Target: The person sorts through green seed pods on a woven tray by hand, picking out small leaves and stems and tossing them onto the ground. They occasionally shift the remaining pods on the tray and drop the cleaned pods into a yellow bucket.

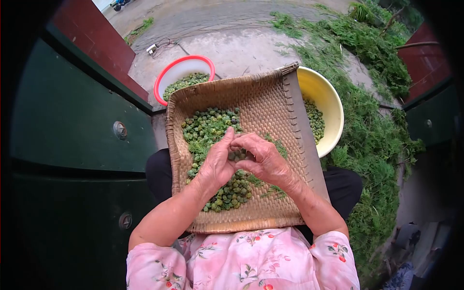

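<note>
We see dark green doors (72, 101) with round studs (120, 130) and red panels (96, 41) on both sides, a pale concrete floor (241, 53) ahead, and soft daylight over it.

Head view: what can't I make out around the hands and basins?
All in the head view:
Whether the left hand and right hand pinch anything: they hide it themselves.
Yellow basin, left side: behind the woven tray.
Red-rimmed basin, lower right: also behind the tray.
Blue thing, top edge: too small to identify.
</note>
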`<state>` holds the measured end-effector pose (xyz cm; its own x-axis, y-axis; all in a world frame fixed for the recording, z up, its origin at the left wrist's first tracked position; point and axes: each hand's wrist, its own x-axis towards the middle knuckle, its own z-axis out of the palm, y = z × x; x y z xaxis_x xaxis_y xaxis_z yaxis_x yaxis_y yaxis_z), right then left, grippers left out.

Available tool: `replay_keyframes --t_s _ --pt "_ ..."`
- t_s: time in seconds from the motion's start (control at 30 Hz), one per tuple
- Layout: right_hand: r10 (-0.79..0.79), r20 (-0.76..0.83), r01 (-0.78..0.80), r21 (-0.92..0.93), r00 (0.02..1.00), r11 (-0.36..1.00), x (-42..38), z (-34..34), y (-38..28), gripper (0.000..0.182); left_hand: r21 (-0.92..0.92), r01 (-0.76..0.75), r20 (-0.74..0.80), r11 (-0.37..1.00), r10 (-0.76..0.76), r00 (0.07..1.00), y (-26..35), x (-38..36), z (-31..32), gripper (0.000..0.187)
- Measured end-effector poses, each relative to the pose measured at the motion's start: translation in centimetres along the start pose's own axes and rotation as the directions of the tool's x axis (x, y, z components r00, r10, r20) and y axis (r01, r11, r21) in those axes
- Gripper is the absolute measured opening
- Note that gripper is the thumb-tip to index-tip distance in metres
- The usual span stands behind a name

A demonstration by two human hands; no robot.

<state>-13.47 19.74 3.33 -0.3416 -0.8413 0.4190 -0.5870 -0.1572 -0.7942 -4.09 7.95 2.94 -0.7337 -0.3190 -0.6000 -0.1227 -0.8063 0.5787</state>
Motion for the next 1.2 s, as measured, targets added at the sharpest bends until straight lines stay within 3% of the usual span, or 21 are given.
replay_keyframes --t_s 0.1,0.2,0.23,0.33,0.47,0.57,0.6,0.63,0.67,0.7,0.8,0.97,1.2 --pt "0.134 0.064 -0.14 0.106 0.989 0.984 0.2 -1.2 -0.8 0.036 -0.068 -0.035 -0.033 0.997 0.033 0.999 -0.2 -0.4 0.7 0.044" --pt "0.458 0.019 -0.425 0.412 0.889 0.806 -0.1 -1.9 -0.4 0.033 -0.14 -0.023 0.016 0.99 0.026 1.0 -0.5 -0.8 0.5 0.049" --pt "0.473 -0.055 -0.383 0.508 0.879 0.772 -0.1 -2.0 -0.3 0.018 -0.162 -0.018 0.016 0.987 0.021 1.0 -0.6 -0.8 0.5 0.05" --pt "0.323 -0.143 -0.303 0.147 0.936 0.942 -0.6 -2.8 0.1 0.014 -0.199 0.008 0.039 0.98 0.0 0.999 -0.9 -1.1 0.8 0.056" --pt "0.268 -0.155 -0.262 0.056 0.951 0.963 -1.5 -1.9 0.0 0.014 -0.214 0.011 0.083 0.977 0.007 0.996 -1.1 -1.2 0.4 0.057" --pt "0.047 -0.384 -0.109 -0.142 0.922 0.984 -2.1 -0.6 0.9 0.013 -0.195 -0.026 0.068 0.98 0.04 0.997 -1.1 -1.2 0.2 0.059" --pt "0.35 -0.357 -0.3 0.19 0.866 0.935 -2.4 -0.1 0.9 0.016 -0.182 -0.042 0.058 0.982 0.054 0.997 -0.9 -1.3 0.2 0.059" --pt "0.611 -0.233 -0.45 0.491 0.757 0.746 -3.0 0.6 0.7 0.019 -0.155 -0.06 0.063 0.986 0.071 0.996 -0.8 -1.5 0.3 0.058" --pt "0.79 -0.03 -0.537 0.717 0.613 0.444 -3.5 1.2 0.3 0.023 -0.133 -0.09 0.068 0.987 0.099 0.993 -0.8 -1.5 0.4 0.058" --pt "0.79 0.131 -0.564 0.77 0.599 0.3 -3.9 1.4 0.0 0.036 -0.112 -0.12 0.073 0.986 0.129 0.989 -0.8 -1.6 0.4 0.058" --pt "0.822 0.279 -0.511 0.86 0.497 0.018 -4.8 3.8 0.5 0.04 0.01 -0.193 0.098 0.981 0.191 0.977 -1.1 -1.5 0.2 0.061" --pt "0.743 0.24 -0.379 0.925 0.625 0.02 -4.8 4.9 1.1 0.043 0.207 -0.215 0.141 0.954 0.188 0.972 -2.0 -2.0 0.6 0.068" --pt "0.797 0.257 -0.375 0.926 0.546 -0.041 -4.8 4.4 1.1 0.042 0.331 -0.276 0.185 0.902 0.225 0.957 -2.5 -2.5 1.5 0.065"
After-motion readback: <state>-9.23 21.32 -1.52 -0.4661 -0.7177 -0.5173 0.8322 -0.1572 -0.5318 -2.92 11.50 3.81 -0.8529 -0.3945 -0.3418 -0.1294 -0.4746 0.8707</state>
